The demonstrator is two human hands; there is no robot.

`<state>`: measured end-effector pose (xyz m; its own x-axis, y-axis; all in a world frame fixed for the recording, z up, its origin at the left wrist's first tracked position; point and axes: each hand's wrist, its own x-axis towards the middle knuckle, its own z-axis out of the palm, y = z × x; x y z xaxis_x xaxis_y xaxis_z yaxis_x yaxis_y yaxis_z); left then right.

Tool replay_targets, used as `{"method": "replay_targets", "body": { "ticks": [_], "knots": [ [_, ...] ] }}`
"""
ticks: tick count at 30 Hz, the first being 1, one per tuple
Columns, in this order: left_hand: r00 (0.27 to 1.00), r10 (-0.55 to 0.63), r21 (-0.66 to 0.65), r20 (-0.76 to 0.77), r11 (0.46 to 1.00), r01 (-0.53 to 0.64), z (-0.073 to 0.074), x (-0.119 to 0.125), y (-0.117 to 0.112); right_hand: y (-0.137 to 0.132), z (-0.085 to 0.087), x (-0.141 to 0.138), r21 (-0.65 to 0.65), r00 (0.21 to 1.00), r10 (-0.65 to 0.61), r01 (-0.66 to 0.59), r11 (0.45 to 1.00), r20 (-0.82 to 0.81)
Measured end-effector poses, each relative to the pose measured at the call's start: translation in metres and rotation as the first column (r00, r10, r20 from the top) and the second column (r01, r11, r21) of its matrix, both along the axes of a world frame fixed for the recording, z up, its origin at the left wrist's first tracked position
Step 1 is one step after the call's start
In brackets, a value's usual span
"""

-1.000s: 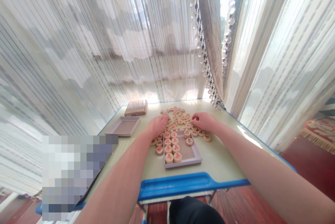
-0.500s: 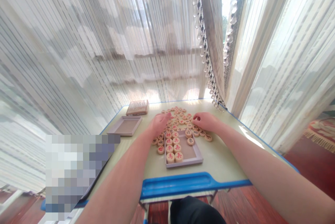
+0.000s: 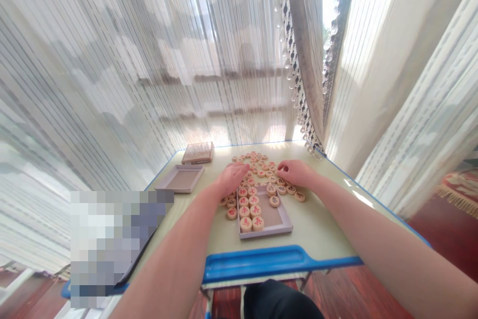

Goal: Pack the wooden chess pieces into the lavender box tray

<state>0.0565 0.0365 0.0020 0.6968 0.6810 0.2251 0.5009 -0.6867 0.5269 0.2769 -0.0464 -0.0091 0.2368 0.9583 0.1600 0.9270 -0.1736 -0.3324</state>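
Round wooden Chinese chess pieces [image 3: 261, 173] lie spread over the table between my hands. My left hand [image 3: 233, 178] rests over the left of the spread, fingers stretched out and holding nothing visible. At its right edge, my right hand [image 3: 297, 173] has curled fingers beside the pieces; what they grip, if anything, is hidden. Nearer to me stands a shallow open box [image 3: 267, 233]. Two columns of red-marked pieces [image 3: 244, 211] fill its left side. A dark-marked piece [image 3: 274, 201] lies inside at right, with another [image 3: 271, 189] by the far right corner.
An open box lid [image 3: 179, 190] lies on the left of the pale table [image 3: 324, 229]. Behind it sits a closed patterned box [image 3: 197, 153]. A blurred-out flat object [image 3: 123, 244] covers the left front corner. A blue tray edge [image 3: 256, 264] runs along the front; striped curtains [image 3: 224, 60] hang behind.
My left hand has shifted slightly right over the pieces. The curl of my right hand has tightened a little. The pieces in the box look unchanged; the view has moved slightly.
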Motion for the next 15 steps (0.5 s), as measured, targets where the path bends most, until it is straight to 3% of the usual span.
{"method": "replay_targets", "body": {
  "ticks": [4, 10, 15],
  "knots": [
    [0.998, 0.003, -0.074, -0.062, 0.997, -0.007, -0.0027, -0.0007, -0.0024, 0.0016, -0.0012, 0.0012, -0.008, 1.000, 0.013, -0.013, 1.000, 0.006],
    [0.995, 0.052, 0.058, -0.085, 0.997, -0.047, 0.0038, 0.0001, -0.0053, 0.0023, -0.0014, 0.0021, -0.013, 1.000, 0.011, -0.011, 1.000, 0.012],
    [0.986, 0.083, 0.086, -0.148, 0.994, -0.071, 0.0050, 0.0009, -0.0081, 0.0020, -0.0011, 0.0014, -0.017, 1.000, 0.016, -0.016, 1.000, 0.007]
  ]
}}
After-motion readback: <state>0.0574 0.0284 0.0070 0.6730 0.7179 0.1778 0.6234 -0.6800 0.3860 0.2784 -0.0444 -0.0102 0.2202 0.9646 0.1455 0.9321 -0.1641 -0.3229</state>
